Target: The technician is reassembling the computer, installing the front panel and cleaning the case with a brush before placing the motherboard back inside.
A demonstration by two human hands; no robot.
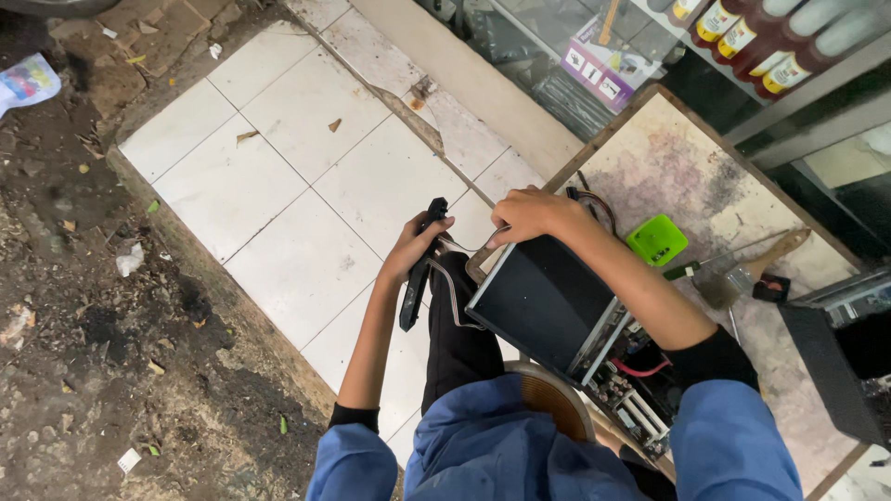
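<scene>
My left hand (415,246) grips a long black tool (419,269) with a thin wire trailing from it, held over the white tiled floor (306,158). My right hand (527,215) rests on the top edge of a black metal box (543,301), an opened electronic unit with a circuit board and a red wire showing at its lower end. The box leans between my lap and the edge of a worn wooden table (687,167). I wear blue sleeves and dark trousers and sit on a round stool (549,394).
On the table lie a green plastic piece (657,239), a paintbrush (742,274), a screwdriver and a dark box (840,353) at the right. A glass cabinet with bottles (752,37) stands behind. Bare dirt with litter (83,278) lies left of the tiles.
</scene>
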